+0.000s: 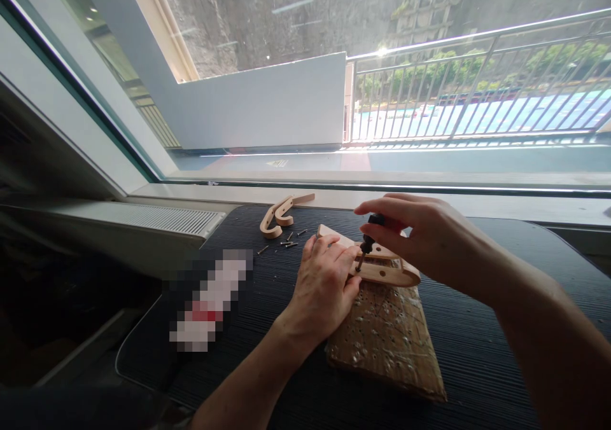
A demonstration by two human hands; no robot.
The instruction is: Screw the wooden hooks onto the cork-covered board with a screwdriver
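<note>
Brown, pitted board (pixel 386 347), lower right of centre, underlies a wooden piece (pixel 395 275) right of centre. Left hand (pixel 327 274) clamps the wood's left end; right hand (pixel 424 226) grips a screwdriver (pixel 366 245), tip against the wood. Good driving likely needs steady downward pressure, shaft aligned. Beyond, left of centre: loose screws (pixel 291 245), then wooden hooks (pixel 269 218).

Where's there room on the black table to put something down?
The table looks bare between the board and right forearm, and between the blurred patch and left forearm. It's crowded near the loose hooks and screws, and around the left hand, right hand and screwdriver.
</note>
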